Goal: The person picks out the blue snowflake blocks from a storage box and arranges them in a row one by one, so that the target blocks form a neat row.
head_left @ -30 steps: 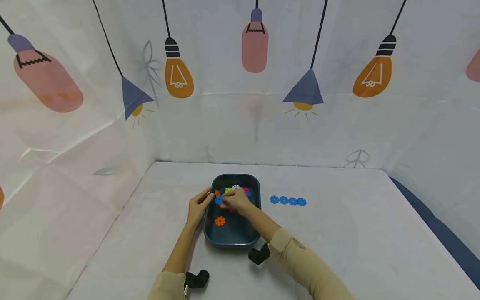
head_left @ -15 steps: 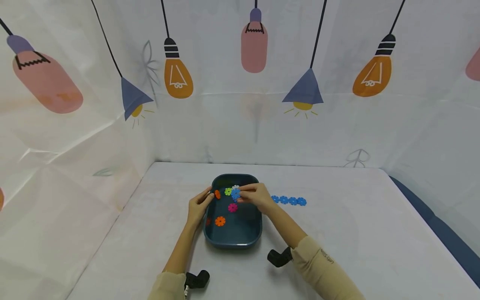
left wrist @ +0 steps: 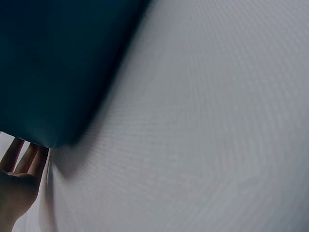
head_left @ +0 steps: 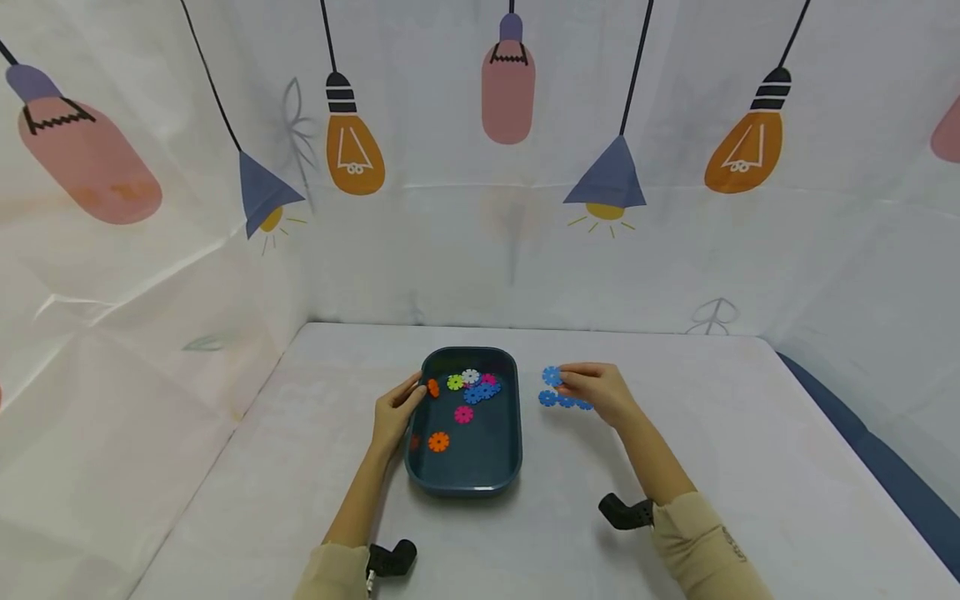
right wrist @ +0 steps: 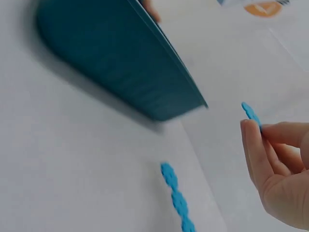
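Note:
My right hand [head_left: 602, 392] pinches a blue flower-shaped disc [head_left: 551, 376] between thumb and fingertips, above the table. The right wrist view shows this disc [right wrist: 250, 112] nearly edge-on. Just below it in the head view lies a row of blue discs [head_left: 548, 398], its right end hidden by the hand. To the left stands a dark teal tray [head_left: 480, 467]. My left hand [head_left: 393, 411] holds its left rim, thumb over the edge and fingers along the outside. Inside lie blue discs [head_left: 480, 392], orange discs [head_left: 438, 442], a lime disc [head_left: 455, 382], a white disc [head_left: 470, 376] and a pink disc [head_left: 463, 414].
A white-covered table [head_left: 712, 433] carries everything, with a lamp-printed white curtain [head_left: 450, 250] behind it. Black wrist mounts, one on the left wrist [head_left: 393, 557] and one on the right [head_left: 626, 511], stick out beneath the forearms.
My right hand has lifted a blue disc from the tray and carried it right to above the blue row. The left hand stays at the tray's rim.

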